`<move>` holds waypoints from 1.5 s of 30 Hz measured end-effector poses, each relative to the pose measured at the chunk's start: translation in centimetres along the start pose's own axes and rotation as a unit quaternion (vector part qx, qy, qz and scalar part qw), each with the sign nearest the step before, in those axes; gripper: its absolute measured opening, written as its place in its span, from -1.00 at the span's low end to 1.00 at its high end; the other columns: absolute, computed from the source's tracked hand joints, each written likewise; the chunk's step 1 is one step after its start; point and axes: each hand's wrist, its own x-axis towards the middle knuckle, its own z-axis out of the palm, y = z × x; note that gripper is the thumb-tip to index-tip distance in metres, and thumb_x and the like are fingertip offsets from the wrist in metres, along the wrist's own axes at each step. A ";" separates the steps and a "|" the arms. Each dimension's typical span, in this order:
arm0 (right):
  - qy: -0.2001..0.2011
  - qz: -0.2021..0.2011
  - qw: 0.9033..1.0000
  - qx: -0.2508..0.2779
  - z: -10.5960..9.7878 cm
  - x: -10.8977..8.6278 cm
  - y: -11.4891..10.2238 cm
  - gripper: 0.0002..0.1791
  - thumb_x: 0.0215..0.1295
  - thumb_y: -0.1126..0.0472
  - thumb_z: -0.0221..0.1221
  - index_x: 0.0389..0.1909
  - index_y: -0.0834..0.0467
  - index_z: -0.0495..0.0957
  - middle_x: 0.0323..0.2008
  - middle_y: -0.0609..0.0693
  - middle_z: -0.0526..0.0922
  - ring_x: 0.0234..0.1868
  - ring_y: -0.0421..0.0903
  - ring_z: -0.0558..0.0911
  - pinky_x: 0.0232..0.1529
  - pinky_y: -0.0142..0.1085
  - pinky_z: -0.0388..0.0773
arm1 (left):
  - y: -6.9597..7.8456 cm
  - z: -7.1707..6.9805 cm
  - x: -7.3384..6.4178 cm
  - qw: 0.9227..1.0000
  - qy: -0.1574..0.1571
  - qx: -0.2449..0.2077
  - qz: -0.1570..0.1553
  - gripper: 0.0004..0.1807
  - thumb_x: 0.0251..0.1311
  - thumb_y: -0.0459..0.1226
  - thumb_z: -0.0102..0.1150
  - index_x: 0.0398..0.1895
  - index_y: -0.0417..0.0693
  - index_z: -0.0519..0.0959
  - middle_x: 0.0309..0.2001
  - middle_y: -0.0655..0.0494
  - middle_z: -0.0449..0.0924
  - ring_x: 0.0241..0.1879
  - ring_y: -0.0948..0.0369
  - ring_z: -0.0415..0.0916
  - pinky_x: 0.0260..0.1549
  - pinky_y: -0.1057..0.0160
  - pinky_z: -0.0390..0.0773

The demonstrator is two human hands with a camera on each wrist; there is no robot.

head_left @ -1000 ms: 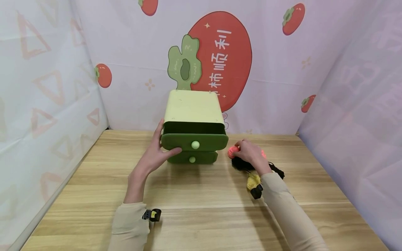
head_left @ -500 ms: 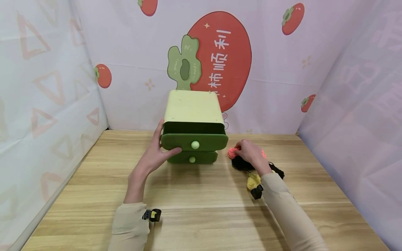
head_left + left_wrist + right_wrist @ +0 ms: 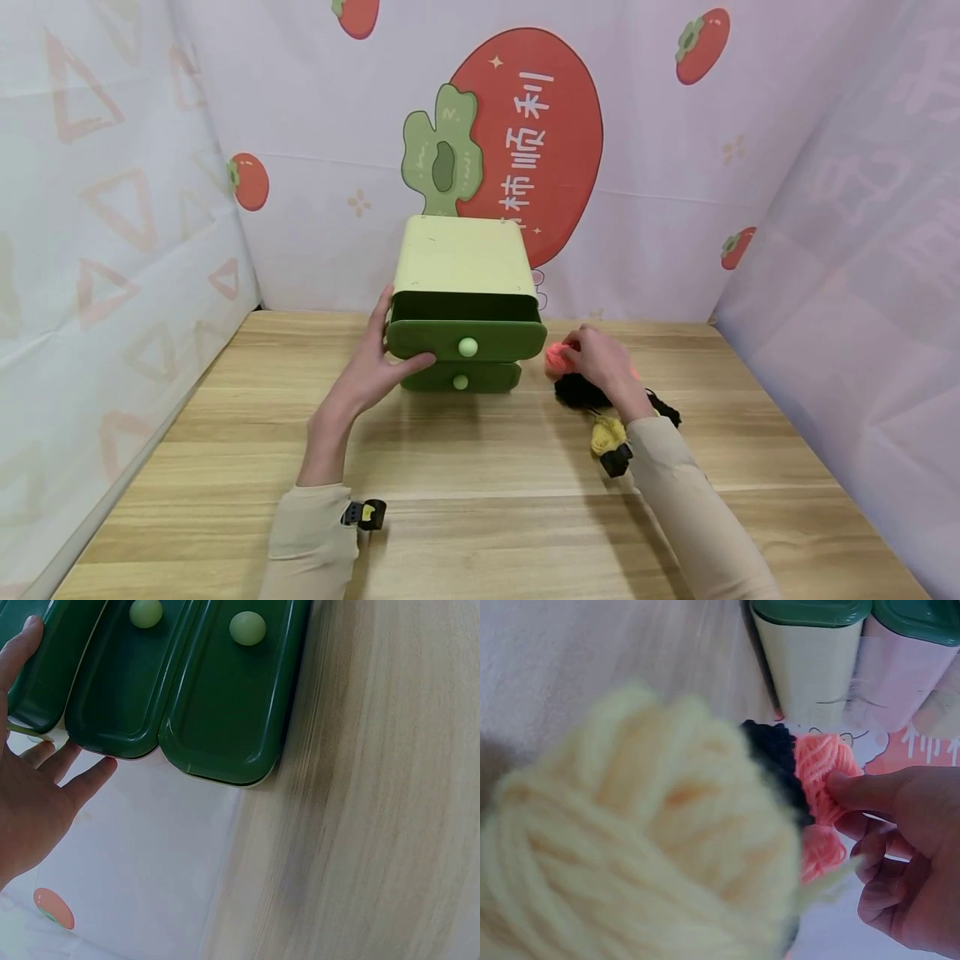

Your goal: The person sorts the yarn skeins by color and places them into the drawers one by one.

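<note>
My left hand [image 3: 363, 373] rests on the left side of a small drawer unit [image 3: 465, 257] with a pale yellow-green top. Its straight fingers touch the side, while the thumb lies across the front of the green top drawer [image 3: 427, 340], which is pulled out. Over to the right, my right hand [image 3: 603, 362] pinches a coral ball of yarn [image 3: 821, 761] between thumb and fingertips. Black yarn [image 3: 577, 392] lies just below that hand, and a yellow ball of yarn [image 3: 607, 435] sits nearer the wrist, large and blurred in the right wrist view.
Below the top drawer are more green drawer fronts [image 3: 225, 705] with round pale knobs [image 3: 247, 628], pushed in. Everything stands on a wood-grain table [image 3: 480, 517]. A printed cloth backdrop [image 3: 322, 242] rises behind and at both sides.
My right hand has risen slightly, and the coral yarn has lifted a little with it. The left hand and the drawer unit stay as they were.
</note>
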 end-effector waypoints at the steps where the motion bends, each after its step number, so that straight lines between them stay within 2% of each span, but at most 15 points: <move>1: 0.008 -0.001 1.000 0.000 -0.2 0.0 -0.1 -0.76 0.36 0.03 0.24 -0.11 0.06 0.73 -0.19 0.03 0.63 -0.21 0.08 0.66 -0.26 0.02 0.58 | 0.0 0.0 0.0 1.000 0.001 0.000 -0.001 0.25 0.06 0.03 0.47 0.51 0.72 -0.36 0.53 0.17 -0.01 0.38 -0.02 0.24 0.27 -0.23 0.36; 4: 0.028 -0.008 1.000 0.008 -0.8 -0.2 -0.4 -0.78 0.36 0.05 0.23 -0.14 0.06 0.74 -0.23 0.02 0.60 -0.29 0.03 0.62 -0.35 -0.05 0.53 | 0.1 0.0 -0.1 1.000 0.000 0.002 -0.005 0.27 0.06 0.02 0.48 0.53 0.69 -0.37 0.54 0.17 -0.04 0.39 -0.03 0.22 0.29 -0.25 0.33; 10: 0.075 -0.026 0.996 0.026 -2.3 -0.8 -1.3 -0.80 0.34 0.08 0.24 -0.16 0.08 0.74 -0.25 0.01 0.61 -0.32 -0.02 0.60 -0.42 -0.11 0.51 | 0.2 0.0 -0.2 1.000 -0.003 0.010 -0.011 0.25 0.07 0.04 0.46 0.48 0.79 -0.40 0.57 0.19 -0.10 0.42 -0.04 0.19 0.31 -0.25 0.31; 19: 0.151 -0.069 0.985 0.053 -5.0 -1.7 -3.1 -0.82 0.33 0.09 0.28 -0.17 0.08 0.74 -0.31 -0.01 0.60 -0.41 -0.05 0.58 -0.50 -0.18 0.46 | -0.1 0.1 -0.1 1.000 0.012 0.015 -0.004 0.25 0.00 0.13 0.47 0.49 0.78 -0.36 0.55 0.23 -0.09 0.38 0.01 0.23 0.30 -0.22 0.33; 28: 0.193 -0.082 0.976 0.059 -6.9 -2.5 -4.3 -0.80 0.32 0.07 0.30 -0.17 0.08 0.74 -0.32 -0.02 0.61 -0.46 -0.05 0.55 -0.56 -0.22 0.38 | 0.0 0.1 -0.3 1.000 0.009 0.010 0.000 0.24 0.03 0.10 0.47 0.47 0.82 -0.37 0.55 0.18 -0.06 0.38 -0.04 0.23 0.28 -0.25 0.34; 38: 0.286 -0.122 0.946 0.090 -8.9 -3.1 -5.8 -0.84 0.27 0.09 0.35 -0.22 0.08 0.75 -0.34 -0.07 0.63 -0.54 -0.12 0.46 -0.58 -0.27 0.28 | 0.2 0.1 -0.2 1.000 0.001 0.007 -0.002 0.23 0.07 0.05 0.46 0.47 0.82 -0.37 0.55 0.19 -0.06 0.39 -0.02 0.22 0.31 -0.24 0.31; 41: 0.302 -0.135 0.939 0.091 -9.7 -3.3 -6.9 -0.85 0.26 0.08 0.35 -0.24 0.05 0.75 -0.37 -0.10 0.61 -0.56 -0.17 0.42 -0.59 -0.28 0.28 | 0.9 0.1 -0.4 1.000 -0.004 0.003 -0.007 0.23 0.10 -0.01 0.45 0.49 0.76 -0.37 0.56 0.15 -0.07 0.39 -0.05 0.21 0.32 -0.24 0.28; 45: 0.319 -0.162 0.930 0.089 -10.4 -3.4 -8.3 -0.85 0.25 0.07 0.37 -0.25 0.04 0.75 -0.40 -0.10 0.60 -0.56 -0.18 0.42 -0.58 -0.28 0.30 | 2.4 0.0 -1.0 1.000 -0.010 -0.006 -0.011 0.24 0.14 -0.11 0.44 0.55 0.59 -0.37 0.56 0.07 -0.09 0.39 -0.10 0.19 0.34 -0.24 0.24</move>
